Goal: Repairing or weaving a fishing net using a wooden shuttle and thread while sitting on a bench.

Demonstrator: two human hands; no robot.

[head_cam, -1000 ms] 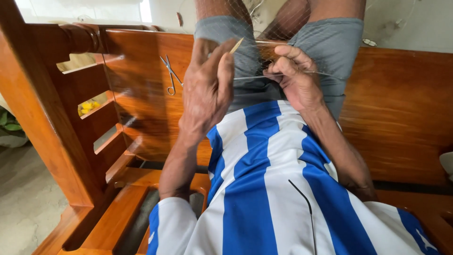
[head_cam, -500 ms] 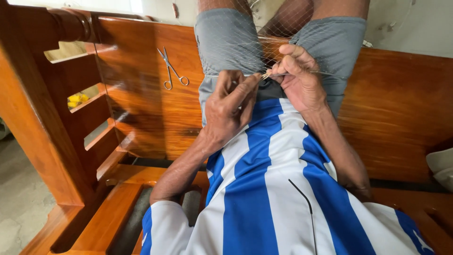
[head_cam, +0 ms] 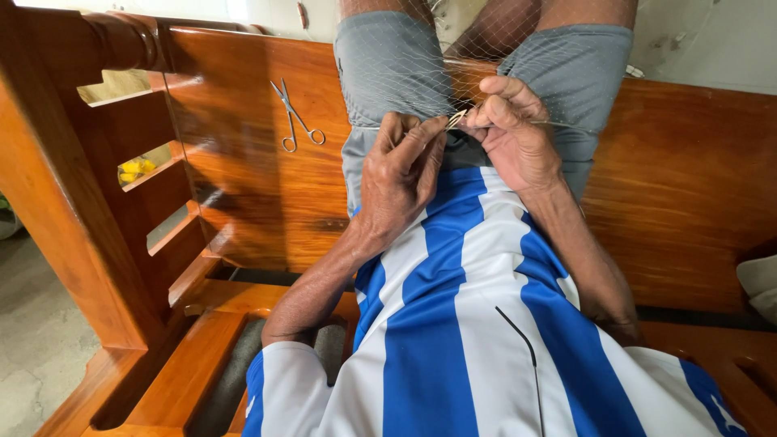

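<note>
Netting (head_cam: 421, 57), fine and pale, lies draped over the grey shorts at the lap. Both grips pinch it there: right hand (head_cam: 514, 129) clenched on what looks like a small netting needle (head_cam: 457, 119), left hand (head_cam: 401, 174) nipping the mesh just beside it. Keeping the twine taut would help the knot seat. Scissors (head_cam: 295, 117) lie apart on the wooden bench (head_cam: 243, 186), toward its left edge. No packages or labels show.

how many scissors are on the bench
1: a pair of small metal scissors lies on the wooden bench seat, apart from the left hand. More may be hidden under the net or legs.
</note>
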